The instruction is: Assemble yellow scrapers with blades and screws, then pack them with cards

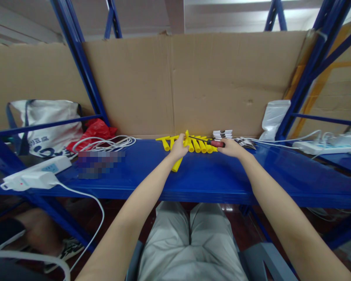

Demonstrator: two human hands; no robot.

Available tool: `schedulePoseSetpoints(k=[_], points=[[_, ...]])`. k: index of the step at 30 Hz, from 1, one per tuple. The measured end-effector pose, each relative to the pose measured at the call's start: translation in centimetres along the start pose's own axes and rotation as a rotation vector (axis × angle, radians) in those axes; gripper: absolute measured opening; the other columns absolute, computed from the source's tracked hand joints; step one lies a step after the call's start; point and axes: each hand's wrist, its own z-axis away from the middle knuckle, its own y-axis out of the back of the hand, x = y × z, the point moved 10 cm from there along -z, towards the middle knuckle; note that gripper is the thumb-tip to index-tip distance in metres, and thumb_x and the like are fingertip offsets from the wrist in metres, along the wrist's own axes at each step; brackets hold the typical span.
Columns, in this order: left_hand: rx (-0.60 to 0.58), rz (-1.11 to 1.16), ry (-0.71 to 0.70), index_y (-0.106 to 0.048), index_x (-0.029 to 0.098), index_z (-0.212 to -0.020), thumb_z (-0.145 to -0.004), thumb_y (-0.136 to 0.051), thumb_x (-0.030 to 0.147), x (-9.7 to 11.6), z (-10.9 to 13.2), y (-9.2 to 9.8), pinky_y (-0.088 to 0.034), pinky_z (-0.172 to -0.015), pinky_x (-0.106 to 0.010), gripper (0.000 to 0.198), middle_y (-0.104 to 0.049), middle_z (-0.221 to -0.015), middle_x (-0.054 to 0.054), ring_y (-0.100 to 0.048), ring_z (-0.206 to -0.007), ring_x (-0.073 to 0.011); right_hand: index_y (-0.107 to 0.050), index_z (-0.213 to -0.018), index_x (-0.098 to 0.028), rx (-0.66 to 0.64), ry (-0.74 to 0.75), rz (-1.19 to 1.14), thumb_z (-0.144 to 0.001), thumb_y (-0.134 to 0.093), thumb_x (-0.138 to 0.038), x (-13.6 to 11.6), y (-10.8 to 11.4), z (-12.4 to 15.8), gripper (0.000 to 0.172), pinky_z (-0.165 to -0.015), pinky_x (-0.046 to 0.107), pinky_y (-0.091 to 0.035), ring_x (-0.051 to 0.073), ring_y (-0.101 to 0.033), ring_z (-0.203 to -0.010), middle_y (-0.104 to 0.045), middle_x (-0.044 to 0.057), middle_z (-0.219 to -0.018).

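My left hand [179, 147] is closed around a yellow T-shaped plastic piece [177, 164], whose tube sticks out below the fingers toward me. In my right hand [230, 148] is a screwdriver [216, 143] with a red and black handle, gripped with the fingers wrapped round it. Its thin shaft points left at the top of the held piece; whether the tip touches is too small to tell. Several more yellow T-shaped pieces [203, 147] lie in a row just behind and between my hands, partly covered by the left one.
On the blue shelf table [146, 168], small white packets [222, 134] lie behind the screwdriver. Coiled white cable [119, 142], a red bag [96, 132] and a power strip [38, 173] are at left. Another power strip [324, 147] lies right. Cardboard [128, 86] walls the back. A person's leg [39, 230] shows lower left.
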Motion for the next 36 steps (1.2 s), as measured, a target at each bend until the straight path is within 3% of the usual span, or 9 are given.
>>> schedulePoseSetpoints(k=[13, 18, 24, 30, 36], points=[[0.003, 0.048, 0.019, -0.047, 0.020, -0.107, -0.070, -0.056, 0.006, -0.6, -0.2, -0.2, -0.049, -0.085, -0.035, 0.040, -0.061, -0.106, -0.006, -0.062, -0.093, -0.0181, -0.059, -0.083, -0.016, -0.018, 0.009, 0.054, -0.072, -0.061, -0.037, -0.3, -0.5, 0.0, 0.024, -0.055, 0.023, -0.034, 0.017, -0.055, -0.064, -0.065, 0.007, -0.076], [0.008, 0.058, 0.004, -0.047, 0.020, -0.108, -0.070, -0.056, 0.006, -0.9, -0.4, -0.3, -0.050, -0.085, -0.035, 0.042, -0.061, -0.106, -0.006, -0.062, -0.091, -0.0177, -0.061, -0.081, -0.015, -0.036, -0.017, 0.031, -0.075, -0.055, -0.029, -0.2, -0.3, 0.0, 0.016, -0.056, 0.024, -0.035, 0.018, -0.056, -0.067, -0.067, 0.009, -0.080], [0.016, 0.041, 0.003, -0.047, 0.019, -0.108, -0.069, -0.057, 0.006, -0.8, -0.4, -0.2, -0.048, -0.087, -0.036, 0.042, -0.061, -0.109, -0.007, -0.060, -0.099, -0.0198, -0.057, -0.072, -0.017, -0.004, -0.006, 0.056, -0.072, -0.056, -0.029, -0.2, 0.0, 0.0, 0.013, -0.053, 0.025, -0.031, 0.016, -0.053, -0.061, -0.062, 0.007, -0.070], [0.025, 0.037, -0.030, -0.049, 0.018, -0.106, -0.068, -0.057, 0.004, -0.1, -0.2, 0.1, -0.045, -0.092, -0.035, 0.042, -0.061, -0.109, -0.008, -0.059, -0.102, -0.0199, -0.056, -0.082, -0.017, 0.051, -0.035, 0.084, -0.070, -0.062, -0.043, 0.8, -0.2, -0.3, 0.029, -0.053, 0.025, -0.030, 0.017, -0.052, -0.062, -0.062, 0.007, -0.074], [0.027, 0.010, -0.029, -0.048, 0.019, -0.106, -0.069, -0.058, 0.005, 0.1, -0.1, 0.1, -0.044, -0.093, -0.036, 0.041, -0.060, -0.110, -0.008, -0.058, -0.103, -0.0206, -0.058, -0.082, -0.016, 0.012, -0.007, 0.021, -0.073, -0.056, -0.026, 0.8, -0.5, -0.5, 0.014, -0.057, 0.024, -0.033, 0.016, -0.054, -0.066, -0.064, 0.007, -0.078]])
